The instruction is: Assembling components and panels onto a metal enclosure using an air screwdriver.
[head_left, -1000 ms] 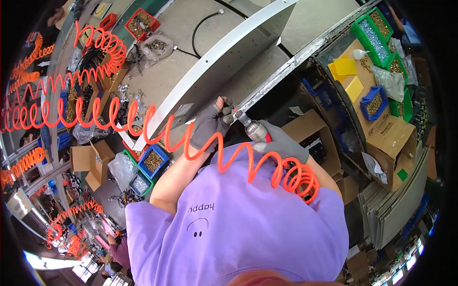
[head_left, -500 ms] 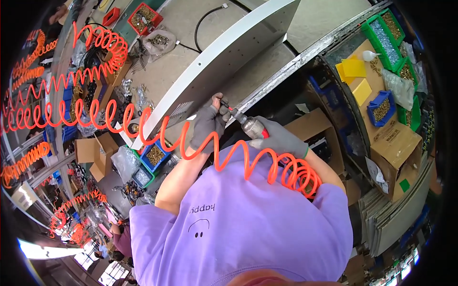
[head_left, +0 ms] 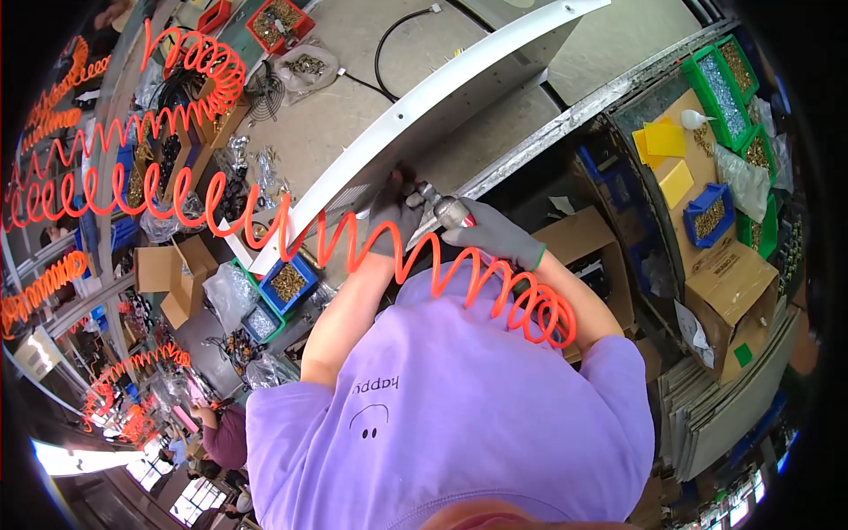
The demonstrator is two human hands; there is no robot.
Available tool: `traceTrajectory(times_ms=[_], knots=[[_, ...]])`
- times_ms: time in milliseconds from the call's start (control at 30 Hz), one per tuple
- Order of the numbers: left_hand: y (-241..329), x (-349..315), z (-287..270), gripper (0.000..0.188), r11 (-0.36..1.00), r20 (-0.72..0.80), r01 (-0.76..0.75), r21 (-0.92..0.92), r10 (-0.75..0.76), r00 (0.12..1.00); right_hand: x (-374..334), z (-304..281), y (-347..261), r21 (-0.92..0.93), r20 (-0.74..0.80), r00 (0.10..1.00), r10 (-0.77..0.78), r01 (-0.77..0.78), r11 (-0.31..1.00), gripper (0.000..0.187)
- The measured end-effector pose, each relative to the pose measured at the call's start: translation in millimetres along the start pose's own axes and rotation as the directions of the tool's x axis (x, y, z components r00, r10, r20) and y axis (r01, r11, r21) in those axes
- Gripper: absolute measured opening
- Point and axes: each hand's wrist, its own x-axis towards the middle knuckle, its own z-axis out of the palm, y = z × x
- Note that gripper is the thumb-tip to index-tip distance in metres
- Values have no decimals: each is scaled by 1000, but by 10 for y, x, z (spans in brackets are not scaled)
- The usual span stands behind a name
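Note:
A pneumatic screwdriver (head_left: 452, 212) with a silver body sits in my gloved right hand (head_left: 499, 235), its front pointing left toward the panel. My left hand (head_left: 389, 212), in a grey glove, is closed around the tool's front end. Its fingertips are in shadow against the panel's inner side, so what they pinch cannot be made out. The light grey metal panel (head_left: 442, 84) stands on edge on the bench, its pale flange facing up. An orange coiled air hose (head_left: 565, 322) loops across both forearms and in front of my chest.
Red bins (head_left: 276, 25), a bag of screws (head_left: 305, 65) and a black cable (head_left: 382, 53) lie on the bench beyond the panel. Blue and green bins (head_left: 287, 283) are at left. At right stand more bins (head_left: 707, 216) and a cardboard box (head_left: 731, 283).
The screwdriver and both hands have moved in closer against the panel; its red-tipped bit, seen earlier at my left fingers, is now hidden in shadow. The view has shifted slightly.

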Motion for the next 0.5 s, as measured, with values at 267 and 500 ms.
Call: traceTrajectory(times_ms=[267, 500], knots=[[84, 314, -335, 16, 986, -53, 136, -101, -142, 988, 110, 67, -44, -91, -82, 997, -9, 2, 996, 50], [189, 310, -431, 17, 982, 173, 185, -27, -177, 969, 74, 197, -146, -58, -100, 995, 20, -26, 998, 53]])
